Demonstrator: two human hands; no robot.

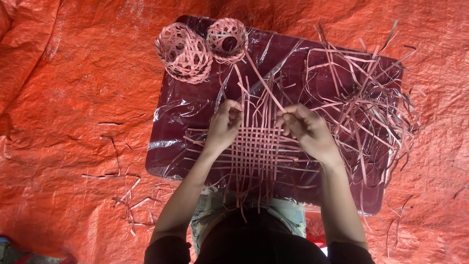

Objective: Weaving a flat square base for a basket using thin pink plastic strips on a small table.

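A flat lattice of thin woven strips (pixel 259 149) lies on a dark board wrapped in clear plastic (pixel 176 146). My left hand (pixel 224 124) rests on the lattice's upper left corner, its fingers curled around upright strips. My right hand (pixel 305 129) sits at the upper right corner and pinches one long strip (pixel 261 80) that runs diagonally up and to the left. Both forearms reach in from the bottom of the view.
Two finished woven balls stand at the board's far left, a larger one (pixel 183 53) and a smaller one (pixel 227 39). A tangled heap of loose strips (pixel 371 102) covers the board's right side. Stray strips (pixel 129 195) lie on the orange tarp (pixel 63 122).
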